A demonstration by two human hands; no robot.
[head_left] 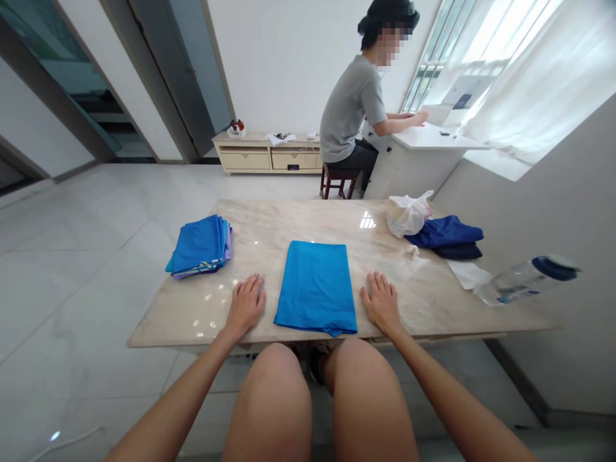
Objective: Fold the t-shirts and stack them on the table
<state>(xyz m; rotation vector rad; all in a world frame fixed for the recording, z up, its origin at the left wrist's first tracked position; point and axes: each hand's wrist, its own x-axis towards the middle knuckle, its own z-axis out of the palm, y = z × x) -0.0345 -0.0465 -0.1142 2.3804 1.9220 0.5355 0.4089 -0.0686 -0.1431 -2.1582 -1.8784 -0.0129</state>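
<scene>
A flat-folded bright blue fabric garment [315,289] lies at lower centre on a beige marble table top [423,296], just between the left hand [245,305] and right hand [381,301], both laid open, holding nothing. It is judged light and soft, best taken by its edges. A crumpled white plastic bag [409,215] sits at right, its contents unseen.

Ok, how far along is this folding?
A folded stack of blue cloths looks done. In hand: a folded bright blue cloth lies between the left hand and right hand. Left: loose dark blue clothes beside a white plastic bag.
</scene>
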